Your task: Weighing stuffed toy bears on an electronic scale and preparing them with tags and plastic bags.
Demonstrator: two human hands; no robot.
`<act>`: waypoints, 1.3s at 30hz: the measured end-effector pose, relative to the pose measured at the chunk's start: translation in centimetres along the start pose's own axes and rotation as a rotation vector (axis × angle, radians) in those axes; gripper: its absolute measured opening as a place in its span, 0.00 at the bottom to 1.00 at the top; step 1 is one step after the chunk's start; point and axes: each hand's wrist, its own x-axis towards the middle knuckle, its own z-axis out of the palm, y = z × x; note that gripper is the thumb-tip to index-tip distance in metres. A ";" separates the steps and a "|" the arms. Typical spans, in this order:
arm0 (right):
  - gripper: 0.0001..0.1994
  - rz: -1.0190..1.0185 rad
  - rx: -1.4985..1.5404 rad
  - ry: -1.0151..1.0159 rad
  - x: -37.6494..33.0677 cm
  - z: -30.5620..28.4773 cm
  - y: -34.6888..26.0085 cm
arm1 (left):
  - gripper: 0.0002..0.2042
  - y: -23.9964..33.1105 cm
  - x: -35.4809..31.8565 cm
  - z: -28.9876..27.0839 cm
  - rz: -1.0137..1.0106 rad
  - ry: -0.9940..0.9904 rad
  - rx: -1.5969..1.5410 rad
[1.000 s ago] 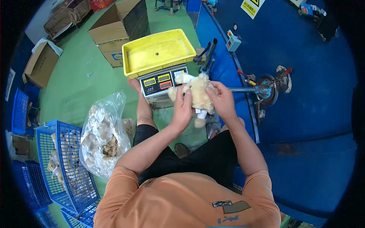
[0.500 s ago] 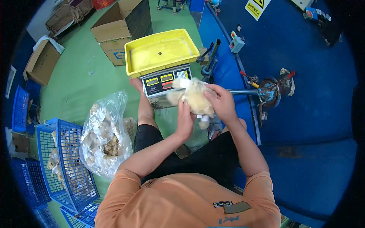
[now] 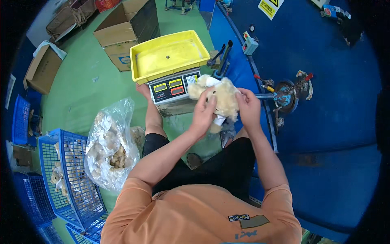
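Between my two hands is a cream plush toy [image 3: 226, 100] with furry limbs, white cloth patches and a small dark eye showing. My left hand [image 3: 204, 114] pinches its near-left side, the thumb lying over the fur. On its other side, the fingers of my right hand [image 3: 249, 106] are closed on the fur edge. The toy hangs above my knees, in front of a weighing scale [image 3: 163, 105] topped by a yellow tray [image 3: 140, 75]. A metal pipe [image 3: 265, 96] from the blue machine ends close behind my right hand.
To the left, a clear plastic bag [image 3: 106, 140] holds several plush pieces. Beside it a blue crate [image 3: 84, 175] contains more. Cardboard boxes [image 3: 118, 30] stand on the green floor farther off. The blue machine [image 3: 325, 110] fills the right side, with red-handled valves [image 3: 308, 76].
The plush toy has turned, so its eye now shows, and sits slightly farther right. My left hand has shifted up and right onto it; my right hand has moved slightly right.
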 end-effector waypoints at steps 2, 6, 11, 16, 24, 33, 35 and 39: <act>0.15 -0.025 -0.011 -0.008 0.3 0.4 -0.6 | 0.17 -0.4 0.6 -0.3 0.036 0.028 0.029; 0.15 -0.091 -0.034 -0.028 -0.4 2.3 -1.9 | 0.18 -0.9 0.6 -1.5 0.137 0.109 0.124; 0.13 -0.042 0.018 0.013 -0.3 2.2 -1.9 | 0.19 -1.0 0.4 -0.4 0.057 0.070 -0.222; 0.13 0.128 0.114 -0.083 -0.1 0.4 -1.5 | 0.22 -2.9 0.7 0.7 0.126 0.194 -0.187; 0.11 0.011 0.070 -0.097 -0.5 3.4 -2.9 | 0.23 0.1 0.0 -2.2 -0.054 0.069 -0.202; 0.11 -0.224 -0.043 -0.019 -0.4 2.8 0.5 | 0.26 -0.3 -2.0 -1.0 0.388 0.131 0.768; 0.11 -0.182 -0.063 -0.026 -0.4 2.9 -0.2 | 0.26 0.5 -1.7 -1.0 0.097 0.079 0.549; 0.11 -0.129 -0.003 -0.086 -1.1 3.4 -1.5 | 0.26 -0.2 -1.3 -2.1 0.191 0.084 0.385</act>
